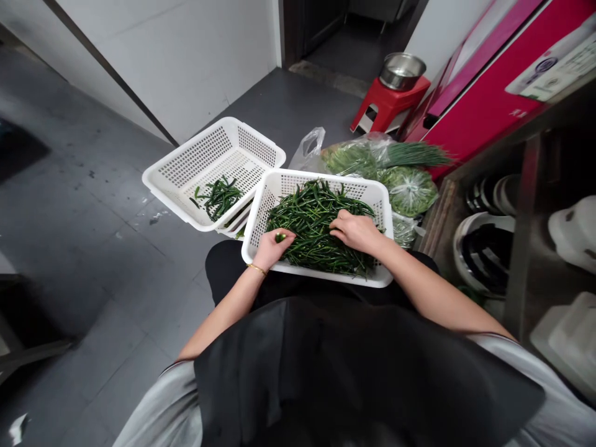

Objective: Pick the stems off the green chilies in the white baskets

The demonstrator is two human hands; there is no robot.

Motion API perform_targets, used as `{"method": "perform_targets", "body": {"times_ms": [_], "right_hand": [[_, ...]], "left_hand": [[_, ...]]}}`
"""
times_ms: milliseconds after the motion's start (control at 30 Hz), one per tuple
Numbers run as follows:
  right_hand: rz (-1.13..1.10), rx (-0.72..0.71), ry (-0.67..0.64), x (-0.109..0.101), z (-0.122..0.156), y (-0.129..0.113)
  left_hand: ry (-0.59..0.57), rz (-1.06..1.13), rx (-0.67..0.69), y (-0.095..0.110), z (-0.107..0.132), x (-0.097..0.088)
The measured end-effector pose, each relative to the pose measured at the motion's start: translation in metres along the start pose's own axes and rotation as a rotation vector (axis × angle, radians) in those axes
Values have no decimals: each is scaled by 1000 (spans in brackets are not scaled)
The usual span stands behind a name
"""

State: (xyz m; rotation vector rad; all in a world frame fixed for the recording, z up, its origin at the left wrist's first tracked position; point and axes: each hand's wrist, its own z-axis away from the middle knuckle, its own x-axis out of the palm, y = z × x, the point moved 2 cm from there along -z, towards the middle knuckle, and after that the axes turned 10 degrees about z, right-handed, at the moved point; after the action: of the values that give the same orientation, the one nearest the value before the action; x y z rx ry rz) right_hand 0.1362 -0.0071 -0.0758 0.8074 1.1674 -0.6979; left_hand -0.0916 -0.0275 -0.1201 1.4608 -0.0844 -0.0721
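A white plastic basket (386, 231) rests on my lap, heaped with thin green chili peppers (316, 226). My left hand (274, 245) is closed round a green chili pepper (280, 237) at the basket's near left side; only part of the pepper shows. Over the right part of the heap, my right hand (354, 230) has its fingers pinched together. What lies between those fingertips is too small to make out. To the left, a second white basket (186, 161) stands tilted, with a smaller pile of green chili peppers (223, 197) in its near corner.
Bagged green vegetables (410, 189) lie behind the lap basket, with a bundle of thin green stalks (416, 154). A red stool (393, 99) bears a metal pot (403, 69). At right are a pink cabinet (484, 81) and a shelf holding dishes. A white wall (186, 56) stands ahead.
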Motion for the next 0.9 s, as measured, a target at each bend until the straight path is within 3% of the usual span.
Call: {"method": "perform_targets", "body": {"times_ms": [100,233,367,433,500,600,700,800,900], "right_hand": [[40,34,-57,16,3,-1],[9,52,-73,31,-3,-8],[-267,33,44,14,8,0],[-552,-106,111,-3,18,5],[-790,-234,96,-17,24,10],[-782,-155,66,-18,19,11],[-417,-15,116,1,1,-12],[-107,-164,64,22,-25,-61],[7,-320,-12,28,-48,-95]], "left_hand": [[-159,-375,183,6,-13,29],[-354,-723,172,0,-36,66],[-524,-581,250,16,-44,68],[-597,-417,270,32,-41,59],[-632,-259,227,44,-37,47],[-494,58,78,44,-31,19],[-268,442,-29,28,-25,-11],[-172,640,-73,14,-19,-31],[-121,624,-146,9,-16,-39]]}}
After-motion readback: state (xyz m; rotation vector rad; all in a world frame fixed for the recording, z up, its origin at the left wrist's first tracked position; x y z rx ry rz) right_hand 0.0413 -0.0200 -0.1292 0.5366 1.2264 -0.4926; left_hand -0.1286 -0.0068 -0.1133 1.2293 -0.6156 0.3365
